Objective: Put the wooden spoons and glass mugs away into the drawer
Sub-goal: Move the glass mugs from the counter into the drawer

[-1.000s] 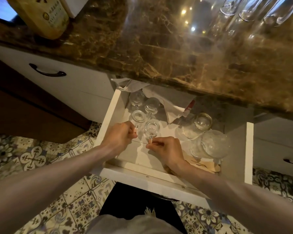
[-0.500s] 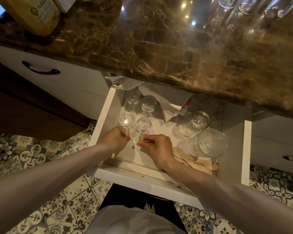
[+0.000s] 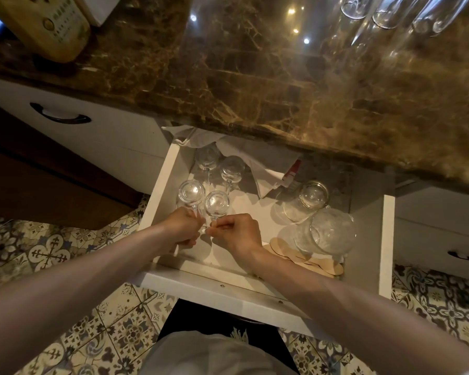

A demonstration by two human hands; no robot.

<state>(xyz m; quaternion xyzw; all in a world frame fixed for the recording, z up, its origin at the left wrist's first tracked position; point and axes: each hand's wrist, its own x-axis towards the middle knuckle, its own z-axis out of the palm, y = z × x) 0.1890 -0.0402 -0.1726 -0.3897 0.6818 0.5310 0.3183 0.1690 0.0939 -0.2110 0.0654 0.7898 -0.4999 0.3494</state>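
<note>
Open drawer (image 3: 387,239): left hand (image 3: 183,226) pinches small glass (image 3: 191,193) by its stem, right hand (image 3: 237,234) pinches neighbouring glass (image 3: 216,203). Two mugs (image 3: 313,196) at right, wooden spoons (image 3: 309,259) front-right.

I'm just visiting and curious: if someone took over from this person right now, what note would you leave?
Left hand holds the left glass; right hand pinches the right glass; both in the open drawer.
Already in: two back glasses, two big mugs, spoons at right.
Left: set these two down, release, shut drawer.
Counter glasses may also need storing; cannot tell.
</note>
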